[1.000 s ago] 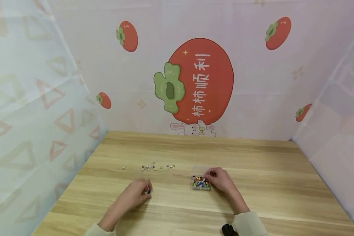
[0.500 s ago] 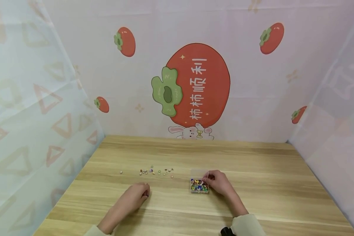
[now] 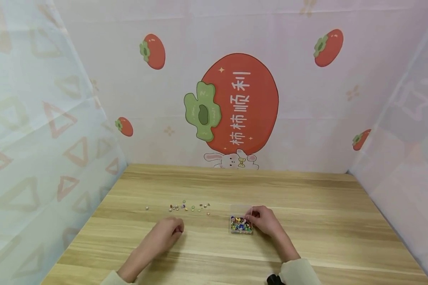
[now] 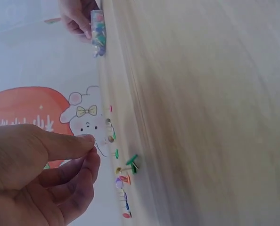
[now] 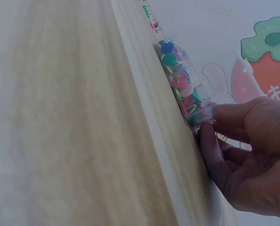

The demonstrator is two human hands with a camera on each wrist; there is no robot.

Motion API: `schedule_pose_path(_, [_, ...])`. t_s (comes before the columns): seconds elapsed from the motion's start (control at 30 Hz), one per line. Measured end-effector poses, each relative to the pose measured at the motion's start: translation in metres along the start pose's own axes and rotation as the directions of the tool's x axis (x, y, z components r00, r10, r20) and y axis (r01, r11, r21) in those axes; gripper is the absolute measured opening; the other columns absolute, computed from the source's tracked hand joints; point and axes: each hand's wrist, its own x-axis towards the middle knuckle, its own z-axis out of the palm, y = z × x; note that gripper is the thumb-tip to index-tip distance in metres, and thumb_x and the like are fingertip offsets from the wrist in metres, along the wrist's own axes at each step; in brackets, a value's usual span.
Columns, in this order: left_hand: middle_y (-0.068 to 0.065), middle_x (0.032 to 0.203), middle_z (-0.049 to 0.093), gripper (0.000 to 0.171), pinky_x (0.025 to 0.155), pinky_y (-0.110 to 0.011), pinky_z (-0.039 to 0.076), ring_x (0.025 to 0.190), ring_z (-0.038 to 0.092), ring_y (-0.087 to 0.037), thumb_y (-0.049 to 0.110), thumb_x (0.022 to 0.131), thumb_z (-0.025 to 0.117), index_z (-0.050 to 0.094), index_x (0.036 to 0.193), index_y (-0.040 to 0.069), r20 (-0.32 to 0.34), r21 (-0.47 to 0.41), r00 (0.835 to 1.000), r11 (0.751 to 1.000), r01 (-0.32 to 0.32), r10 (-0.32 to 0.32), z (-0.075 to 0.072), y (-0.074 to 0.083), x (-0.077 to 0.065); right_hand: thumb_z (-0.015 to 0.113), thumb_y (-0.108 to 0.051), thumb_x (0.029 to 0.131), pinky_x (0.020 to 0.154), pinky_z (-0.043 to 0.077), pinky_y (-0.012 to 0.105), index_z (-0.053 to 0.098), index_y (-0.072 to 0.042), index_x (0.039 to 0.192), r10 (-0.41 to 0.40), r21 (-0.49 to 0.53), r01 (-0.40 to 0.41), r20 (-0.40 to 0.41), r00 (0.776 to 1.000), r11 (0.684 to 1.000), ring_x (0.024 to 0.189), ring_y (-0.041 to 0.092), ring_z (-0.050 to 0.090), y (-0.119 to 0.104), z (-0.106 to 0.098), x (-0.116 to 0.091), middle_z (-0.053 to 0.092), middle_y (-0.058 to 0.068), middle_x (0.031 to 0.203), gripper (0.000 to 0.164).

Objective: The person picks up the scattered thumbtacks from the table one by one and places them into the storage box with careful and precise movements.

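A small clear plastic box (image 3: 241, 225) of colourful thumbtacks stands on the table with its lid raised. At its right side my right hand (image 3: 265, 219) pinches the box near the lid; in the right wrist view the thumb and fingertips (image 5: 207, 132) meet at its corner. My left hand (image 3: 166, 233) is just above the table, left of the box, thumb against the curled fingers. Only a dark bluish speck shows at its fingertips, seemingly a blue thumbtack; the left wrist view hides it. Loose thumbtacks (image 3: 193, 208) lie scattered beyond the left hand.
The wooden table (image 3: 306, 198) meets a printed cloth backdrop (image 3: 299, 146) at the back, with cloth walls on both sides. One tack (image 3: 147, 208) lies apart at the left. A black object (image 3: 274, 279) sits by the right sleeve.
The left fingers have closed over the blue thumbtack that showed between them a second ago. The right hand stays at the box. The head view has shifted slightly.
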Motion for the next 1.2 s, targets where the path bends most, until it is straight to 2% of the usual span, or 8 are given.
schedule_pose_path(0.23, [0.004, 0.073, 0.063, 0.013, 0.057, -0.023, 0.05, 0.066, 0.053, -0.005, -0.001, 0.077, 0.072, 0.065, 0.079, 0.01, -0.013, -0.045, 0.999, 0.998, -0.041, 0.041, 0.001, 0.019, 0.01, 0.067, -0.01, 0.087, 0.063, 0.045, 0.032, 0.071, -0.011, 0.081, -0.009, 0.003, 0.009, 0.003, 1.0, 1.0, 0.064, 0.012, 0.053, 0.001, -0.003, -0.001, 0.064, 0.0, 0.07, 0.007])
schedule_pose_path(0.47, [0.002, 0.074, 0.065, 0.01, 0.058, -0.023, 0.051, 0.067, 0.054, -0.005, 0.0, 0.08, 0.071, 0.066, 0.082, 0.008, 0.01, -0.087, 0.998, 0.994, -0.064, 0.066, 0.004, 0.039, 0.024, 0.067, -0.009, 0.087, 0.063, 0.045, 0.032, 0.071, -0.009, 0.082, -0.007, 0.0, 0.007, 0.0, 1.0, 1.0, 0.064, 0.012, 0.053, 0.0, -0.002, -0.002, 0.065, 0.001, 0.069, 0.007])
schedule_pose_path(0.9, [0.004, 0.076, 0.067, 0.01, 0.058, -0.018, 0.05, 0.066, 0.054, -0.003, 0.004, 0.082, 0.071, 0.067, 0.084, 0.012, -0.029, -0.077, 0.993, 0.99, -0.114, 0.112, 0.022, 0.074, 0.059, 0.067, -0.01, 0.087, 0.063, 0.046, 0.032, 0.071, -0.01, 0.082, -0.005, -0.003, 0.005, 0.0, 1.0, 1.0, 0.064, 0.012, 0.053, -0.001, -0.001, -0.001, 0.065, 0.0, 0.07, 0.006])
schedule_pose_path(1.2, [0.003, 0.075, 0.069, 0.007, 0.057, -0.016, 0.049, 0.063, 0.054, -0.001, 0.004, 0.084, 0.068, 0.069, 0.082, 0.011, -0.079, -0.08, 0.986, 0.985, -0.154, 0.147, 0.037, 0.097, 0.075, 0.068, -0.012, 0.086, 0.062, 0.044, 0.031, 0.07, -0.01, 0.08, -0.013, 0.011, 0.013, 0.01, 1.0, 1.0, 0.064, 0.012, 0.052, 0.0, 0.0, 0.0, 0.064, 0.0, 0.069, 0.007])
